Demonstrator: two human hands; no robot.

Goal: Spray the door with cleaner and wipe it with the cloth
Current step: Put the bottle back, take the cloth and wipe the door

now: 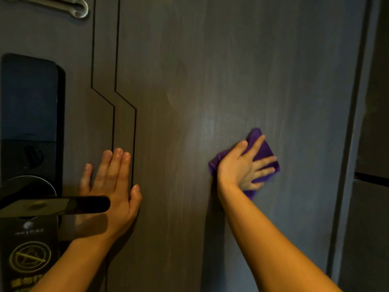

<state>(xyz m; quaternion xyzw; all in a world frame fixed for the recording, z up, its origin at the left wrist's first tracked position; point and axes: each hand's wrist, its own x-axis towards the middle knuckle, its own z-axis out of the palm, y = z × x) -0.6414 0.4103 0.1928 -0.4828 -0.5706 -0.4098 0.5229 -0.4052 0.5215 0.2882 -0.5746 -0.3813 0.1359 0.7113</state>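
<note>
A dark grey wood-grain door [200, 70] fills the view, with a faint sheen around its middle. My right hand [242, 165] presses a purple cloth [265, 151] flat against the door, fingers spread over it and pointing right. My left hand [113, 186] rests flat on the door beside the lock, fingers straight and pointing up, holding nothing. No spray bottle is in view.
A black electronic lock [29, 102] with a lever handle [69, 204] sticks out at the left, partly over my left hand. A do-not-disturb tag [29, 256] hangs below the handle. A metal door guard [69, 7] sits top left. The door frame [347, 144] runs down the right.
</note>
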